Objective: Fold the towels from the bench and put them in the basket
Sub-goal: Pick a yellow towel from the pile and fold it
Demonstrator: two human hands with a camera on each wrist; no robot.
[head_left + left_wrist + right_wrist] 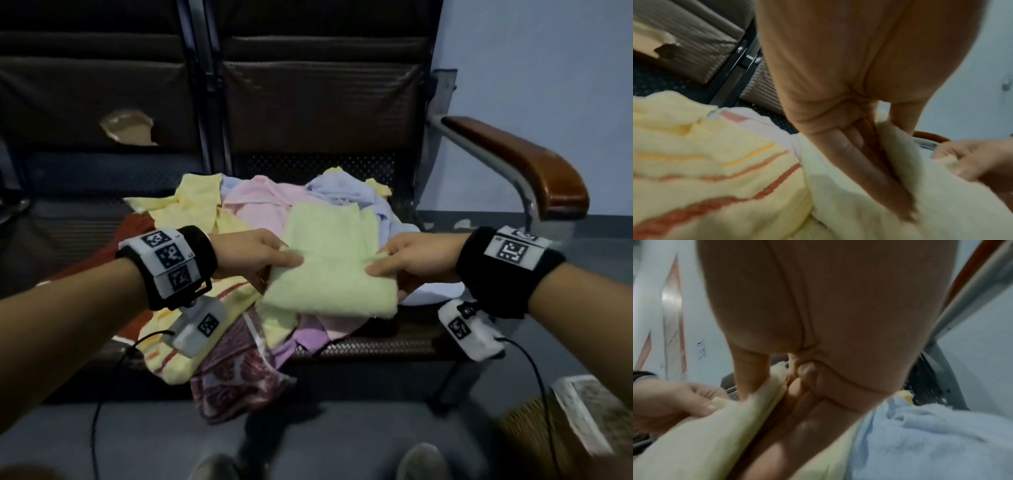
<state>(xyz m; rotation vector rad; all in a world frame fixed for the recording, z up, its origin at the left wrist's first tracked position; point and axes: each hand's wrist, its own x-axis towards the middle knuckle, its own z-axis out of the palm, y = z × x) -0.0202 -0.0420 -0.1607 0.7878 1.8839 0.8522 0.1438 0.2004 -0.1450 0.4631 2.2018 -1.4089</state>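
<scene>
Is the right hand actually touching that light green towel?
Touching. The head view shows the right hand pinching the light green towel's edge, thumb on top.

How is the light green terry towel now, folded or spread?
Folded: the light green terry towel shows doubled layers, pinched between left hand and right hand.
</scene>
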